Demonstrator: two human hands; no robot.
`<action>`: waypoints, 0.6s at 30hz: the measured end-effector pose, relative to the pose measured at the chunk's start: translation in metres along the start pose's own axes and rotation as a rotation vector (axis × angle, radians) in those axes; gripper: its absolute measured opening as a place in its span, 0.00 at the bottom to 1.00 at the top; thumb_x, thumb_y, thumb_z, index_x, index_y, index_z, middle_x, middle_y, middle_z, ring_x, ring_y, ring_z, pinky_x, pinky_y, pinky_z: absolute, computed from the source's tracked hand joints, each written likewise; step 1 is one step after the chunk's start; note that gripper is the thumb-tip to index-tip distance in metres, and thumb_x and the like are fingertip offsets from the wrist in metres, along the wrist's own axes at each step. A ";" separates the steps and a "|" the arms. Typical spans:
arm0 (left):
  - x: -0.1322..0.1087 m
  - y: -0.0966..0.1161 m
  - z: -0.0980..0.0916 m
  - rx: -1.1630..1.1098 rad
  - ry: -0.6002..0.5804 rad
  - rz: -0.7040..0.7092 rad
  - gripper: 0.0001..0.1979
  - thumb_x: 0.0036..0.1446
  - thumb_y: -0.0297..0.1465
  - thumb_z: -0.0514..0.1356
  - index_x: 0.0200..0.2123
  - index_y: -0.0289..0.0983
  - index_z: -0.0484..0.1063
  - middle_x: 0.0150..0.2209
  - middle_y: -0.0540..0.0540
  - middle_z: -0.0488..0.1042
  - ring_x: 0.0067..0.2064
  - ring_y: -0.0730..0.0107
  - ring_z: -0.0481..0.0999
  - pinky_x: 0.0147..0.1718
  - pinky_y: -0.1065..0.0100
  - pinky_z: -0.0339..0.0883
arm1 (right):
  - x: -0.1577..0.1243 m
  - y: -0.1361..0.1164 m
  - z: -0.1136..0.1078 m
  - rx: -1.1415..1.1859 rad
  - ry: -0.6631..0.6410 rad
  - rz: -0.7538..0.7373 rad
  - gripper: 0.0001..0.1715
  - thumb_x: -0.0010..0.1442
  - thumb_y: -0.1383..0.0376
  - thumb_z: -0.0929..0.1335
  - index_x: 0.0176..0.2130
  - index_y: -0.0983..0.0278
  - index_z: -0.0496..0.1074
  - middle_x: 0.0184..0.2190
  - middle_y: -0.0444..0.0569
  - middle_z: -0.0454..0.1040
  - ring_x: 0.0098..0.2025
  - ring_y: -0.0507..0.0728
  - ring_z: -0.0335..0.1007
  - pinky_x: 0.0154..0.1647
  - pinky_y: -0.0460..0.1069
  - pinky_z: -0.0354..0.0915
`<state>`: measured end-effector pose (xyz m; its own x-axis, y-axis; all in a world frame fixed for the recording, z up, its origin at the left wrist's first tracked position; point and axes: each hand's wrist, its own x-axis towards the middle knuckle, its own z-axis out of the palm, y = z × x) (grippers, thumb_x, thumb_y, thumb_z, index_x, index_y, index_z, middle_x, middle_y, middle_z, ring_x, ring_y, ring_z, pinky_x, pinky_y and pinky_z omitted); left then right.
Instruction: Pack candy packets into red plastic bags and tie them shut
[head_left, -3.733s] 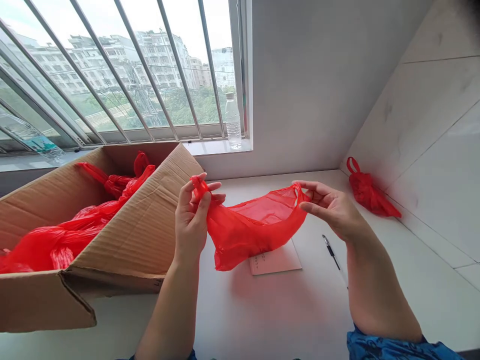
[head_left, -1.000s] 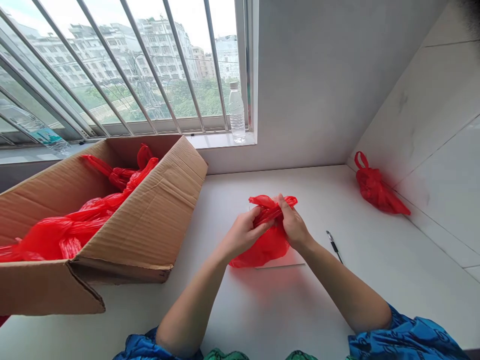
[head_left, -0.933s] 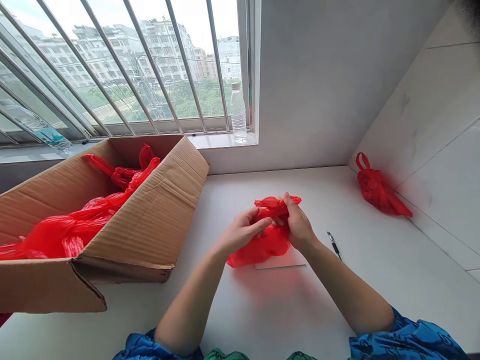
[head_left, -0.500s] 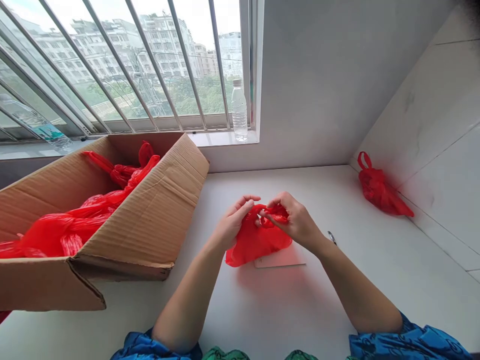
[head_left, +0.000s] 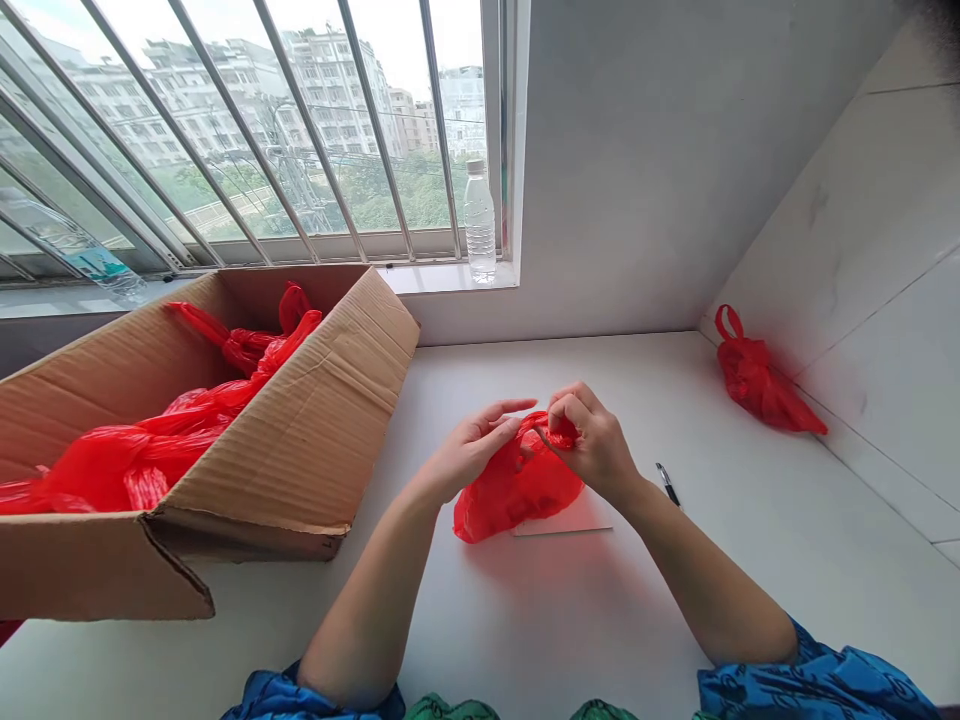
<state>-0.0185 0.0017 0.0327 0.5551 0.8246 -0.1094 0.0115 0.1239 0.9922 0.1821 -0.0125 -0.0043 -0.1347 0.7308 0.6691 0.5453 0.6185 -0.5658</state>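
Observation:
A red plastic bag point(head_left: 517, 492) is held up just above the white table, its top bunched and twisted. My right hand point(head_left: 596, 440) is closed around the gathered top, fingers curled in. On the bag's other side, my left hand point(head_left: 474, 448) has its index finger and thumb stretched out and apart, close against the upper edge. Its lower fingers are partly hidden behind the thumb and the bag. Under the bag lies a flat pale card or notebook point(head_left: 574, 520), partly covered. A black pen point(head_left: 667, 485) rests beside my right forearm.
To the left stands an open cardboard box point(head_left: 300, 420) holding several red plastic bags point(head_left: 180, 420). Another tied red bag point(head_left: 765, 385) leans against the right wall. A clear bottle point(head_left: 480, 225) stands on the sill by the barred window, and a second bottle point(head_left: 82, 250) lies tilted at left.
My left hand has loosened and straightened its fingers at the bag's top. My right hand has curled more tightly on the gathered plastic. The bag sags slightly lower, and more of the pen shows.

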 end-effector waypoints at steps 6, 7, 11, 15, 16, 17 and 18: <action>0.007 -0.005 0.002 -0.165 0.094 0.044 0.18 0.62 0.43 0.61 0.50 0.39 0.78 0.50 0.40 0.79 0.50 0.57 0.78 0.47 0.63 0.70 | 0.001 0.000 -0.005 0.036 -0.024 -0.014 0.03 0.65 0.63 0.68 0.37 0.56 0.69 0.41 0.49 0.71 0.39 0.56 0.72 0.35 0.51 0.71; 0.008 -0.006 0.002 -0.212 0.119 0.068 0.18 0.62 0.42 0.62 0.49 0.38 0.79 0.50 0.39 0.79 0.50 0.57 0.78 0.48 0.64 0.70 | 0.002 0.000 -0.007 0.048 -0.038 -0.021 0.01 0.65 0.63 0.68 0.38 0.55 0.70 0.43 0.49 0.71 0.41 0.57 0.73 0.37 0.52 0.72; 0.013 -0.007 0.001 -0.311 0.284 0.190 0.15 0.58 0.38 0.67 0.46 0.38 0.80 0.48 0.41 0.80 0.48 0.61 0.79 0.47 0.65 0.71 | 0.004 0.001 -0.015 0.108 -0.110 -0.082 0.09 0.67 0.64 0.67 0.44 0.52 0.76 0.47 0.49 0.72 0.46 0.58 0.74 0.43 0.54 0.74; 0.017 -0.004 -0.007 -0.507 0.409 0.260 0.13 0.56 0.30 0.67 0.45 0.37 0.80 0.48 0.42 0.80 0.44 0.68 0.80 0.49 0.67 0.72 | 0.006 0.001 -0.029 0.157 -0.131 -0.091 0.09 0.66 0.62 0.68 0.43 0.51 0.79 0.47 0.49 0.73 0.46 0.59 0.74 0.47 0.57 0.74; 0.018 -0.003 -0.011 -0.597 0.442 0.248 0.12 0.56 0.27 0.65 0.45 0.36 0.79 0.48 0.43 0.80 0.44 0.70 0.79 0.50 0.67 0.72 | 0.007 0.001 -0.034 0.177 -0.142 -0.085 0.08 0.65 0.62 0.69 0.42 0.51 0.80 0.45 0.49 0.74 0.46 0.59 0.74 0.46 0.58 0.74; 0.019 -0.002 -0.015 -0.694 0.472 0.223 0.12 0.56 0.25 0.63 0.44 0.35 0.79 0.48 0.43 0.79 0.45 0.71 0.79 0.51 0.69 0.72 | 0.007 0.002 -0.039 0.201 -0.163 -0.076 0.08 0.64 0.61 0.70 0.42 0.51 0.81 0.43 0.49 0.75 0.45 0.60 0.74 0.46 0.58 0.74; 0.020 -0.001 -0.019 -0.792 0.493 0.190 0.12 0.57 0.23 0.61 0.44 0.34 0.78 0.47 0.43 0.79 0.46 0.71 0.79 0.52 0.69 0.72 | 0.008 0.002 -0.044 0.227 -0.193 -0.063 0.07 0.64 0.61 0.71 0.41 0.52 0.81 0.41 0.49 0.76 0.44 0.60 0.75 0.44 0.57 0.74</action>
<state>-0.0235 0.0289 0.0287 0.0741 0.9869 -0.1430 -0.7099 0.1529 0.6875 0.2191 -0.0183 0.0207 -0.3290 0.7172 0.6143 0.3353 0.6968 -0.6340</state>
